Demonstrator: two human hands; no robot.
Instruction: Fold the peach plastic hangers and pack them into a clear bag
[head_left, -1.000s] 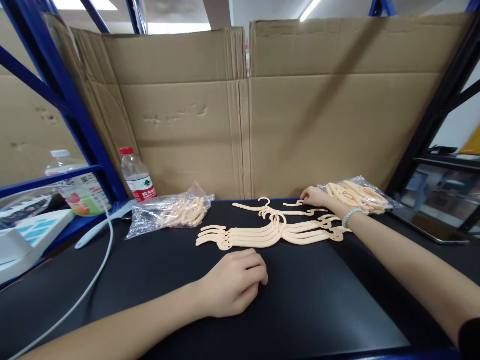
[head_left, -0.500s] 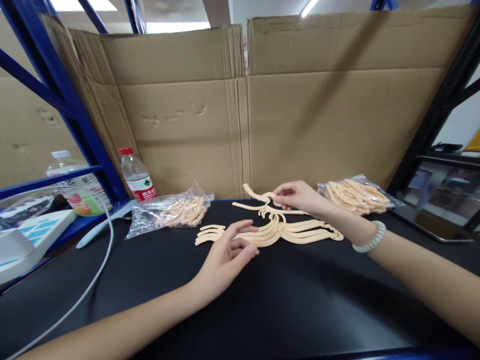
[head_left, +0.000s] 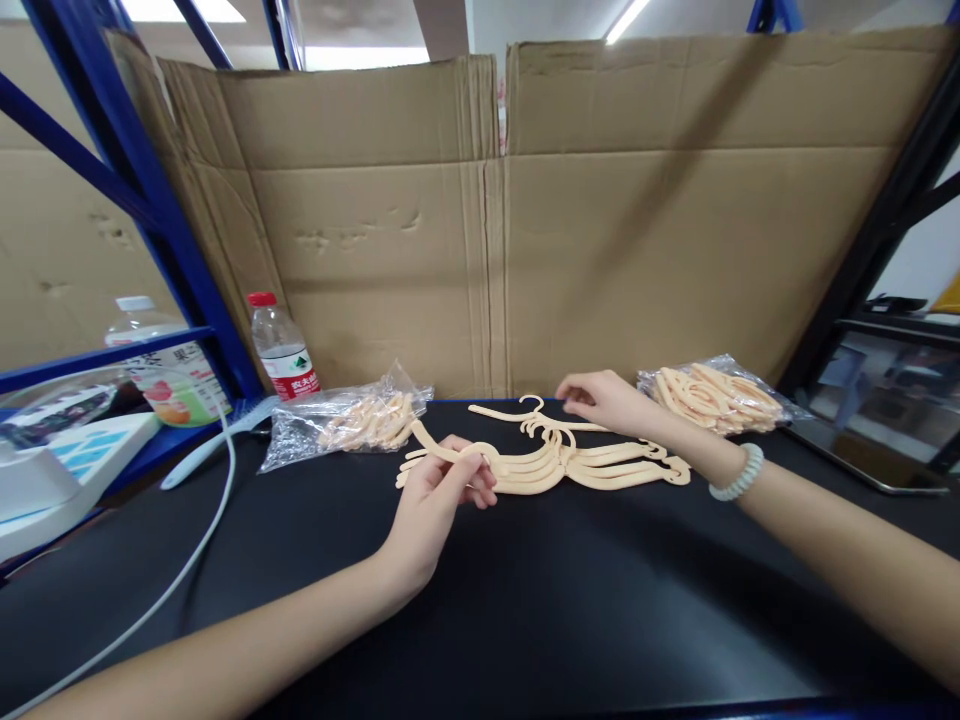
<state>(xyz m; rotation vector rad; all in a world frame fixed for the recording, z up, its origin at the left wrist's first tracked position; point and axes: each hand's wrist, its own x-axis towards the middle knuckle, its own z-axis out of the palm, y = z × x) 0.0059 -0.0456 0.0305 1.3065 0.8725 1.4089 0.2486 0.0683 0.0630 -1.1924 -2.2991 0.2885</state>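
My left hand (head_left: pixel 442 490) is closed on a cream plastic hanger piece (head_left: pixel 430 441), pinching it between thumb and fingers near its curved end. The piece is held above the left arms of several cream hangers (head_left: pixel 529 480), which lie overlapped with their hooks bunched in the middle. Farther back, a single hanger (head_left: pixel 499 412) lies flat, its hook pointing away from me. My right hand (head_left: pixel 604 398) hovers by that hanger's right arm, hiding part of it. Its fingers are loosely bent, slightly blurred, and nothing shows in them.
A clear bag of cream pieces (head_left: pixel 367 420) lies at left, another bag (head_left: pixel 716 395) at right. Behind the left bag stands a red-capped bottle (head_left: pixel 281 350). A white cable (head_left: pixel 217 520) curves across the black table (head_left: pixel 570 620). Cardboard (head_left: pixel 375 240) walls the back.
The hanger piece has passed from my right hand to my left, moving left and nearer me. My left fingers have closed on it; my right hand has let go and stays near the back hanger.
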